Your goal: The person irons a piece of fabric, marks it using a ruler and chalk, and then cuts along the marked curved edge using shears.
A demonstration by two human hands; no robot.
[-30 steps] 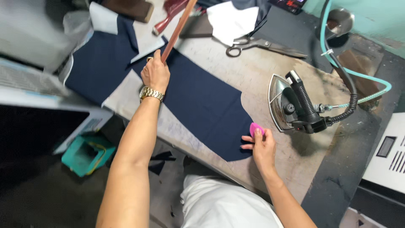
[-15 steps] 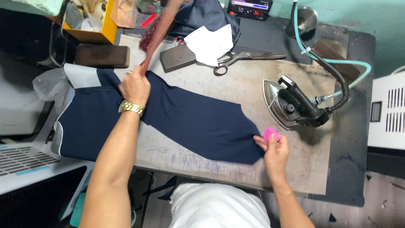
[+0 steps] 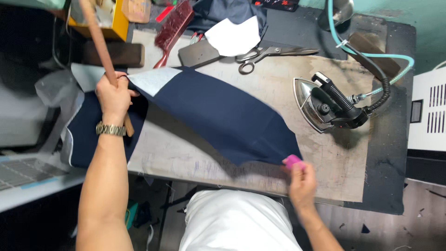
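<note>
The left hand has lifted the wooden stick off the navy cloth at the tabletop's left edge — gripping it; the right hand still pinches pink chalk — marking seems paused.

Hands on navy fabric

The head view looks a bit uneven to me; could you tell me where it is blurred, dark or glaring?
Head view: right hand with the pink chalk is motion-blurred; the wooden stick is soft too; the navy fabric is evenly lit; the left edge and under the table fall dark; the iron casts a shadow.
</note>
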